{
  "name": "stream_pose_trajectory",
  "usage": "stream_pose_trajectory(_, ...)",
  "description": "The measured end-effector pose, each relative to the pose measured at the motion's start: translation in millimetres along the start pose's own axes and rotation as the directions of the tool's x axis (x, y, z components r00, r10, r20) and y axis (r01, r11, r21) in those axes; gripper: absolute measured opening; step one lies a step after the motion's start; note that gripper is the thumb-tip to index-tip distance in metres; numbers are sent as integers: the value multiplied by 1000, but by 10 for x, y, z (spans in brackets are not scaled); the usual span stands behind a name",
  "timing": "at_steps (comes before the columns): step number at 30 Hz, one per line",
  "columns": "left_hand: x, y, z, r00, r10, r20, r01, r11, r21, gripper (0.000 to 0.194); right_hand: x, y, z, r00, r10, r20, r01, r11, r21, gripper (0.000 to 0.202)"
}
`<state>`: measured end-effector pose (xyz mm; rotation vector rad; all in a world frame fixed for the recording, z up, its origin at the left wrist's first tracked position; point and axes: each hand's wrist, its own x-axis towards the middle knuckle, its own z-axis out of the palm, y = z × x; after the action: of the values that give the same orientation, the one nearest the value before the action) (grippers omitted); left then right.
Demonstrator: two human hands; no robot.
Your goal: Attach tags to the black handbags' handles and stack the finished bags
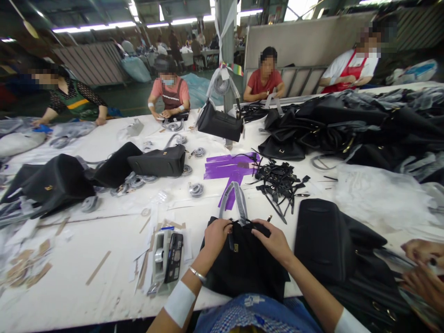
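As left hand (218, 236) and right hand (272, 238) pinch its top, the bag (243, 273) points away, long axis apparently crosswise.

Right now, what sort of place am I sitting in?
Probably a handbag workshop or factory floor: black bags are heaped on the long white table, small black straps lie in a pile, and several people work around it.

strap heap (278, 181) behind handbag (248, 273), bag pile (342, 115) farther right
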<state>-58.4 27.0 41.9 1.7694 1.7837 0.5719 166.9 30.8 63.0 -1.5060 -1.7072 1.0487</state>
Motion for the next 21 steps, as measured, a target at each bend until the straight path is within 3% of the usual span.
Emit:
stream_pose_trajectory(4, -79, 65, -104, 989, 35, -144, -52, 992, -116, 15, -12, -81, 53, 995, 13, 94, -40, 955, 293, 38)
stream_pose_trajectory(6, -93, 104, -106, 984, 28, -175, -69, 970, -232, 13, 6, -82, 103, 990, -24, 138, -26, 936, 352, 37)
stream_pose_trajectory(12, -91, 202, 22, 992, -21, -126, -54, 824, -565, 18, 121, -128, 214, 976, -201, 84, 184, 968, 171, 22)
stream_pose_trajectory(17, -77, 244, 81, 996, -59, -60, 9, 786, -619, 24, 183, -153, 222, 956, -276, 101, 259, 953, 154, 15)
stream_pose_trajectory(21, -100, 286, 65, 995, -63, -74, 5, 795, -607, 25, 149, -136, 237, 951, -288, 109, 273, 953, 130, 14)
